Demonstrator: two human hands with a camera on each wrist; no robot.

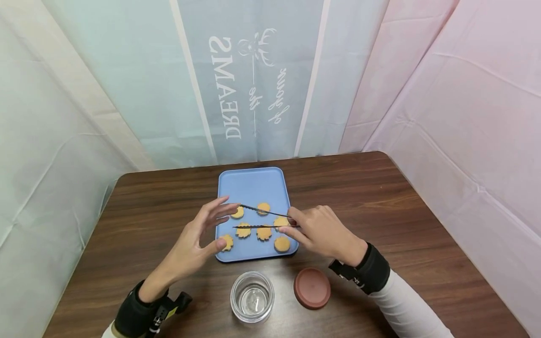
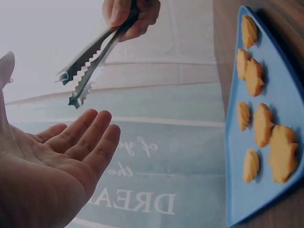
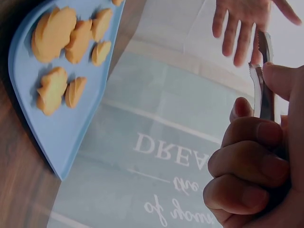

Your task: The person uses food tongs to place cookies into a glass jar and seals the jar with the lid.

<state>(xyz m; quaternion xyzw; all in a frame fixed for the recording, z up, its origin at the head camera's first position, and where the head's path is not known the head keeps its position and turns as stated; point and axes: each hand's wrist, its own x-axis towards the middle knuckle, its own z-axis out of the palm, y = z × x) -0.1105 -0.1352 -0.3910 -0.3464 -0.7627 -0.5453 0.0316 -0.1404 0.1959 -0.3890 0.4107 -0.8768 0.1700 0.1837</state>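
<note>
While tongs hover over the tray, a jar and lid wait at the desk's near edge.
Glass jar (image 1: 252,296) and brown lid (image 1: 312,288) sit nearest; the right hand (image 1: 319,231) pinches serrated metal tongs (image 1: 264,219), tips apart, above the blue tray (image 1: 253,185) of cookies (image 1: 264,232). The left hand (image 1: 198,239) hangs with fingers spread, holding nothing. Bare desk (image 1: 401,220) flanks both.

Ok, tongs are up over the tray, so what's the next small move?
Probably lower the tongs onto one cookie. The right hand grips them spread and empty above the blue tray, the left hand is open beside their tips, and the jar stands uncapped.
</note>
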